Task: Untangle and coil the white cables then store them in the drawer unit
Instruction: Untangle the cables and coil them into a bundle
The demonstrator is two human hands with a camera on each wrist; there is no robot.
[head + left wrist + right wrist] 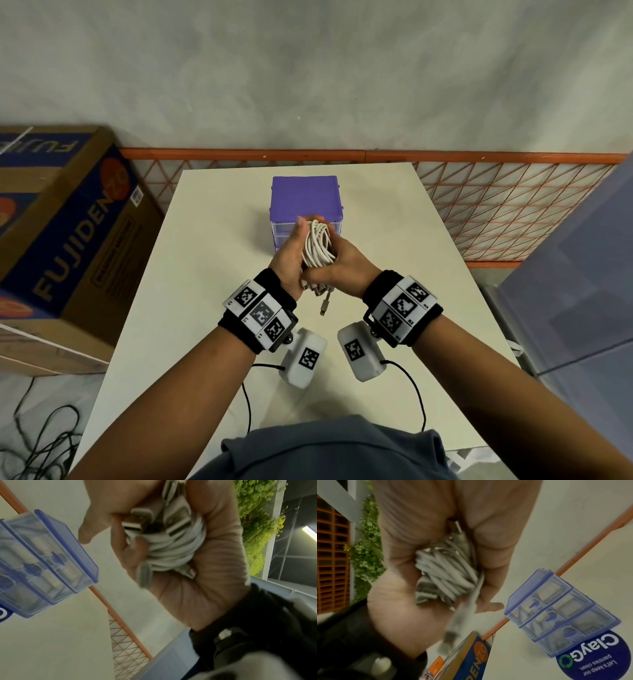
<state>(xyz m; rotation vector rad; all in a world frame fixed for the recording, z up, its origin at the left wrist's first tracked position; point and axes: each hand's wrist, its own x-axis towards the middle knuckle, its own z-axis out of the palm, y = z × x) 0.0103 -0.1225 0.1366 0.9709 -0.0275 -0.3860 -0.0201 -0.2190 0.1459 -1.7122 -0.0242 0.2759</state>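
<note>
Both hands were wrapped around the coiled white cables point(317, 245), held up over the desk point(212, 240). Left hand point(289, 255) cupped one side, right hand point(342, 263) gripped the other, connector ends dangling below. The drawer unit point(306, 198) sat just beyond the hands, drawers closed.

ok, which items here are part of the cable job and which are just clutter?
Job: bundle of coiled white cables, held by left hand and right hand; purple-topped clear plastic drawer unit.
Clutter: Fujidenzo cardboard box; round blue sticker.
</note>
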